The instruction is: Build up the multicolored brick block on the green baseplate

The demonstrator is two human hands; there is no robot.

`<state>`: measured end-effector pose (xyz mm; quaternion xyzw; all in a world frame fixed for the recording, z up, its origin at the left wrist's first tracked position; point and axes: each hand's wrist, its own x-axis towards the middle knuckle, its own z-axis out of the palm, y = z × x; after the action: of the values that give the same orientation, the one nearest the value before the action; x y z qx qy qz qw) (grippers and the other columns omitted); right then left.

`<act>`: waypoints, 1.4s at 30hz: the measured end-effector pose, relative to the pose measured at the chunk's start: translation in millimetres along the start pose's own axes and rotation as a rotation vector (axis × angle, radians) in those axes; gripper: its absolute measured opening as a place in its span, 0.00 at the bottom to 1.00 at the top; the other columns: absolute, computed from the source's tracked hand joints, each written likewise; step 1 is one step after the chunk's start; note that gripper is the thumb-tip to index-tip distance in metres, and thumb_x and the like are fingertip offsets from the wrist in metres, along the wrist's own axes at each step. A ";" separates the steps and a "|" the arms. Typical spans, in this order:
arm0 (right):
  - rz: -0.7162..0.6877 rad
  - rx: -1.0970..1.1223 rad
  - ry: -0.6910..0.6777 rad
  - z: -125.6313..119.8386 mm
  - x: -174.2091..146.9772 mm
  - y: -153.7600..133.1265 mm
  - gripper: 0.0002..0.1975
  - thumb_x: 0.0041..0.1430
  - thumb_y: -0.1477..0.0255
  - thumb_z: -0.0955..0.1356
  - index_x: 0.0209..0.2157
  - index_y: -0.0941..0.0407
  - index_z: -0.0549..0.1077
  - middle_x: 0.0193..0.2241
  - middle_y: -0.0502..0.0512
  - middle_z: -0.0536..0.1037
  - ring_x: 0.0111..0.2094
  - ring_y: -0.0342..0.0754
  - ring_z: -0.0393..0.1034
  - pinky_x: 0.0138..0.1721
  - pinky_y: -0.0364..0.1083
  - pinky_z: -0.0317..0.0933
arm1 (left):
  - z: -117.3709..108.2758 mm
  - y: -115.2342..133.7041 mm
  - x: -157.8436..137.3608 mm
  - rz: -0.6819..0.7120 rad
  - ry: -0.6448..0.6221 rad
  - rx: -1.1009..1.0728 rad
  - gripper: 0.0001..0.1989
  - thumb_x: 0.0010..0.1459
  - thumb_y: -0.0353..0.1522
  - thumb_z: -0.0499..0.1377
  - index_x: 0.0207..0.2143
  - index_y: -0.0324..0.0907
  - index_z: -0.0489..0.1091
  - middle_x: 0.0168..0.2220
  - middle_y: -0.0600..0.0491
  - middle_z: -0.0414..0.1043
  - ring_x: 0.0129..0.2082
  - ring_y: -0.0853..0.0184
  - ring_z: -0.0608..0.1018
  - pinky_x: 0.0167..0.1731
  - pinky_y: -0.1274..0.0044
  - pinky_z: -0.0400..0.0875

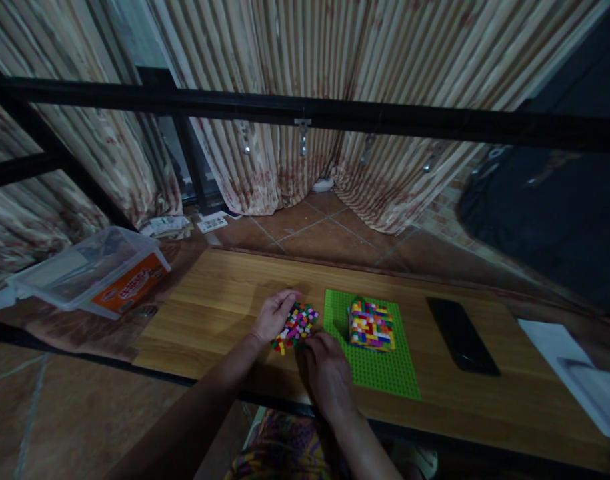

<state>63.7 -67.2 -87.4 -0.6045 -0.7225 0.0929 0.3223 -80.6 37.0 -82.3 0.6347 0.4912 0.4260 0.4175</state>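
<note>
A loose pile of small colourful toy bricks (pixel 299 323) lies on the wooden table between my hands. Along the pile's left edge is my left hand (pixel 273 315), its fingers curled and thumb drawn in close to them. My right hand (pixel 328 372) rests at the near right side of the pile, fingers bent inward. Whatever either hand's fingertips may hold is hidden or too small to make out. Right of the pile lies a green studded baseplate (pixel 379 373). A blocky multicoloured brick build (pixel 371 325) stands on its upper part.
A black phone-like slab (pixel 462 333) and white paper (pixel 559 353) lie on the right of the wooden tabletop (pixel 209 293). At the left stands a clear plastic box (pixel 109 260) with an orange label. Beyond are a dark metal bar (pixel 335 110) and striped curtains (pixel 305 53).
</note>
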 end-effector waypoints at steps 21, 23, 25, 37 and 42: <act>0.326 0.418 0.164 -52.7 -0.9 23.3 0.08 0.57 0.66 0.66 0.34 0.55 0.74 0.30 0.52 0.78 0.31 0.47 0.72 0.35 0.45 0.65 | -0.5 -3.2 0.5 0.014 0.013 0.008 0.17 0.61 0.42 0.51 0.40 0.42 0.75 0.40 0.52 0.77 0.42 0.64 0.77 0.46 0.74 0.68; 0.337 0.390 0.201 -62.4 2.4 33.8 0.09 0.57 0.65 0.66 0.35 0.55 0.74 0.32 0.53 0.78 0.33 0.48 0.73 0.36 0.46 0.65 | -0.9 -2.7 0.4 0.012 0.011 0.014 0.18 0.61 0.42 0.51 0.40 0.42 0.75 0.40 0.52 0.77 0.42 0.64 0.76 0.46 0.74 0.68; 0.339 0.342 0.240 -71.7 7.1 45.2 0.10 0.57 0.64 0.66 0.36 0.55 0.74 0.33 0.55 0.78 0.33 0.48 0.73 0.37 0.46 0.65 | -1.3 -1.7 0.3 0.007 0.011 0.016 0.18 0.60 0.42 0.52 0.40 0.42 0.75 0.40 0.52 0.77 0.42 0.64 0.76 0.46 0.74 0.68; 0.182 0.049 0.260 -86.5 25.8 80.0 0.11 0.58 0.66 0.65 0.32 0.55 0.77 0.32 0.56 0.76 0.35 0.50 0.70 0.39 0.49 0.62 | -1.6 0.7 0.0 -0.012 0.010 0.014 0.18 0.60 0.43 0.52 0.40 0.42 0.75 0.40 0.52 0.77 0.42 0.64 0.76 0.47 0.74 0.68; 0.150 0.056 0.284 -85.0 25.9 78.2 0.13 0.60 0.66 0.64 0.32 0.55 0.78 0.33 0.57 0.77 0.36 0.50 0.70 0.40 0.49 0.63 | -0.3 0.8 0.1 -0.010 0.027 0.005 0.18 0.60 0.44 0.52 0.39 0.42 0.75 0.40 0.52 0.78 0.41 0.64 0.77 0.46 0.74 0.69</act>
<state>174.9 -45.0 -53.3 -0.6545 -0.6196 0.0505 0.4302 -80.7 37.0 -81.5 0.6273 0.5012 0.4313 0.4115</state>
